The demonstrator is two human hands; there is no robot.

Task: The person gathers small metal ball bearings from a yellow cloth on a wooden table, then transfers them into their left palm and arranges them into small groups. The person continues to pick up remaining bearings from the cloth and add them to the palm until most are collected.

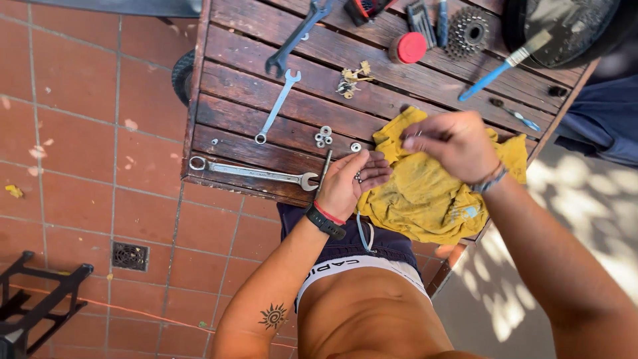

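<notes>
Bearings (359, 176) sit in cupped left hand (349, 183) (palm up).

Left hand (350, 183) cups small metal bits over a slatted table (239, 100); right hand (455, 143) pinches above a yellow rag (425, 193).

left hand (349, 181) palm up, fingers loosely cupped, forearm angled in from lower left, dark band and red cord at wrist. right hand (455, 143) raised beside it, knuckles up, fingertips pinched together, beaded band on wrist.
</notes>
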